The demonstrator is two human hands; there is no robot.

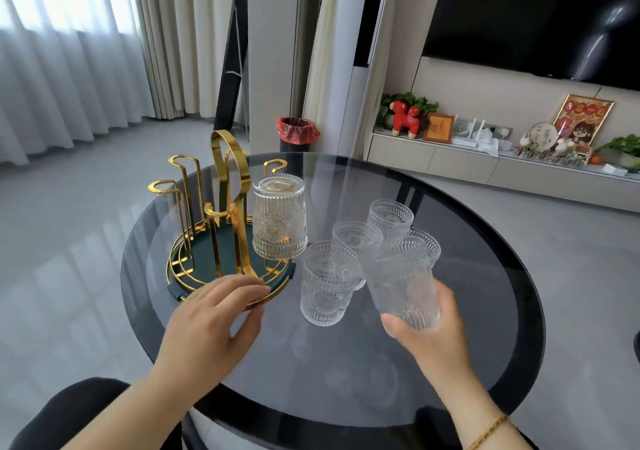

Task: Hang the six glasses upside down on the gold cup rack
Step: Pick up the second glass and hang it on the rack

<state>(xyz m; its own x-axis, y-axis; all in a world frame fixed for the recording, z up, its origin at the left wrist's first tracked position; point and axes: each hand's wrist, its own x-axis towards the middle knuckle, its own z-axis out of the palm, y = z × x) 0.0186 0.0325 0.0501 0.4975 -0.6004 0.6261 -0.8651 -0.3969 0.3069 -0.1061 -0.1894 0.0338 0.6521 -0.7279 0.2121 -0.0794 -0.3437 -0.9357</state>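
The gold cup rack (221, 186) stands on a dark green round base at the left of the table. One embossed clear glass (280, 217) hangs upside down on its right side; the other hooks are bare. My left hand (211, 314) rests on the front rim of the rack's base. My right hand (429, 328) grips a glass (398, 283) by its bottom, lifted and tilted. Several more glasses stand upright: one in front (327, 283), one behind it (356, 238), one farther back (390, 216), and another partly hidden behind the held glass (431, 245).
The round smoked-glass table (485, 328) has a dark rim, with grey floor all around. A bin with a red bag (297, 134) stands beyond the table. A low white cabinet (467, 162) with ornaments runs along the right wall.
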